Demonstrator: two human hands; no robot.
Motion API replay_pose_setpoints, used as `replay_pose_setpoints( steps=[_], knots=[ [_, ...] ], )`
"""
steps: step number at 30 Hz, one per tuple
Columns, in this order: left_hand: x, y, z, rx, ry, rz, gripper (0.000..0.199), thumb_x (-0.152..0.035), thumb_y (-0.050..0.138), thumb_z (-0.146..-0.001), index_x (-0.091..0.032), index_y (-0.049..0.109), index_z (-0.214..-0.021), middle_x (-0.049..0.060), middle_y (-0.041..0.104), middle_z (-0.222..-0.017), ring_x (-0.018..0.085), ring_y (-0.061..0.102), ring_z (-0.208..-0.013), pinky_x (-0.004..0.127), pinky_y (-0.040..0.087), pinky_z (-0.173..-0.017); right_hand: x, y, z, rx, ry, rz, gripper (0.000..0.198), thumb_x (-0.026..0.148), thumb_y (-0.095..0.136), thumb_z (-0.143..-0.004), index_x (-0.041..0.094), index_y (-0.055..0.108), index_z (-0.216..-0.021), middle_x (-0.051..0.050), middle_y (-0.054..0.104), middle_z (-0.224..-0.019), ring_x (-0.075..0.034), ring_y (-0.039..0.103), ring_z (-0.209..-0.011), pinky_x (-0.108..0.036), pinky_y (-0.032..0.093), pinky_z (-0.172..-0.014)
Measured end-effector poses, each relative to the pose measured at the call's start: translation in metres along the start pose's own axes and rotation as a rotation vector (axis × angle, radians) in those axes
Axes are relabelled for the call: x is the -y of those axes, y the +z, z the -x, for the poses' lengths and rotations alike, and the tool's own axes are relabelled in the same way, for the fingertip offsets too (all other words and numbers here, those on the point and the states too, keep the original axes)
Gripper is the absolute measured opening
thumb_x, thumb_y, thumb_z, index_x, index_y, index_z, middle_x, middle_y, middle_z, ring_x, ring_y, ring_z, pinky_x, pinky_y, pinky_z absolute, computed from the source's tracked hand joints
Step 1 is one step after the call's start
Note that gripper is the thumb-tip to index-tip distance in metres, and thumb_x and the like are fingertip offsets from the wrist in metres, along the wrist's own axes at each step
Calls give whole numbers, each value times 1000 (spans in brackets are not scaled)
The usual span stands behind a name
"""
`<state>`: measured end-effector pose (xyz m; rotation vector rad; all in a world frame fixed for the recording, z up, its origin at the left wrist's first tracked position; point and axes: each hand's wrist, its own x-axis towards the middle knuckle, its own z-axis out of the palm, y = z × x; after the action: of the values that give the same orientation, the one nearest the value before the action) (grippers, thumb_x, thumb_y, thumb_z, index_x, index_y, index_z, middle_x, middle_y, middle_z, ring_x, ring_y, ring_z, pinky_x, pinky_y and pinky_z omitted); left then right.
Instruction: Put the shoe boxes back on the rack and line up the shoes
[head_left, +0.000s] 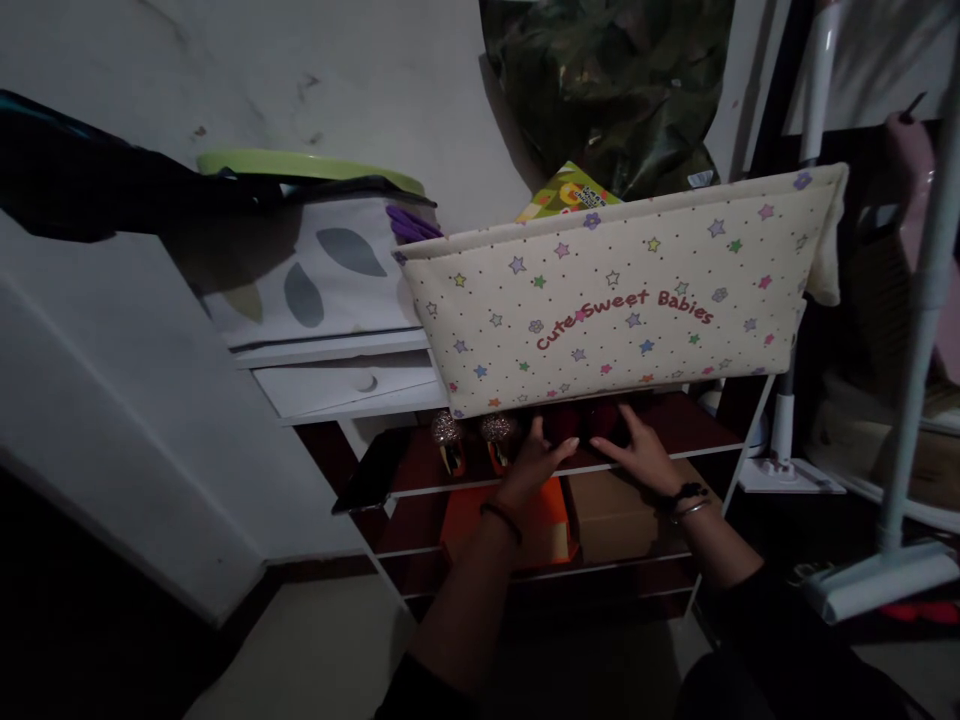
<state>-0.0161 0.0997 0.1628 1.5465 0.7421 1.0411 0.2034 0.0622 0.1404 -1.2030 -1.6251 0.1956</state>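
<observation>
A pair of dark red shoes (583, 424) sits on the upper shelf, dim and partly hidden under the overhanging fabric bin. From the left, my left hand (538, 462) grips the pair, its thumb in front and its fingers along the side. My right hand (637, 452) holds the right side in the same way, thumb pointing inward. Some of the fingers are lost in shadow. Left of my hands on that shelf stand two shoes with glittery round ornaments (495, 430).
A star-print fabric bin (622, 300) juts out above my hands. Below are an orange box (480, 510) and a brown cardboard box (619, 515). A white drawer (352, 385) and a leaf-print box (315, 265) stand left. A pale-handled broom (911, 400) leans right.
</observation>
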Motion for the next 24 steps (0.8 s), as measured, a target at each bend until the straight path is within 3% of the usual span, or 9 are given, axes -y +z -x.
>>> replay_pose_setpoints(
  steps=[7,10,13,17,20,22,24],
  knots=[
    [5,0,-1,10,43,39,77,-44,90,-74,-15,48,-132,17,71,-125,25,69,-116,35,55,-99,0,1,2,26,3,21,85,64,67,-92,18,41,-158,-17,53,-157,-33,53,-144,-49,41,-121],
    [16,0,-4,-52,64,23,83,-46,91,-73,-14,50,-138,17,72,-124,24,71,-109,37,57,-99,-2,2,3,30,19,18,88,66,66,-91,21,37,-161,-17,50,-160,-34,49,-148,-52,39,-123],
    [28,4,-7,-147,43,7,102,-44,95,-67,-16,45,-151,17,72,-128,27,70,-112,42,56,-104,-3,3,3,36,44,7,89,68,67,-90,22,38,-160,-17,52,-158,-35,48,-149,-54,38,-123],
    [36,11,4,-182,53,112,124,-43,97,-62,-13,31,-162,25,55,-152,35,60,-135,51,46,-117,4,1,6,30,81,-29,100,72,68,-85,18,34,-162,-21,43,-164,-35,41,-153,-55,30,-127],
    [40,12,37,-209,134,133,113,-46,92,-67,-14,36,-160,26,43,-160,37,48,-147,51,42,-121,19,-1,26,-78,147,-97,108,74,71,-82,14,32,-162,-23,34,-168,-36,35,-156,-56,27,-129],
    [44,12,71,-256,205,102,93,-45,86,-76,-18,45,-155,22,47,-155,32,51,-144,46,45,-118,32,2,53,-223,181,-179,97,69,72,-84,17,39,-159,-21,49,-157,-33,51,-143,-53,39,-121],
    [48,11,107,-329,221,73,76,-38,82,-82,-21,53,-149,14,60,-133,22,62,-122,38,50,-107,46,9,86,-381,240,-287,80,63,73,-87,20,51,-150,-12,66,-126,-26,66,-112,-45,53,-103]
  ],
)
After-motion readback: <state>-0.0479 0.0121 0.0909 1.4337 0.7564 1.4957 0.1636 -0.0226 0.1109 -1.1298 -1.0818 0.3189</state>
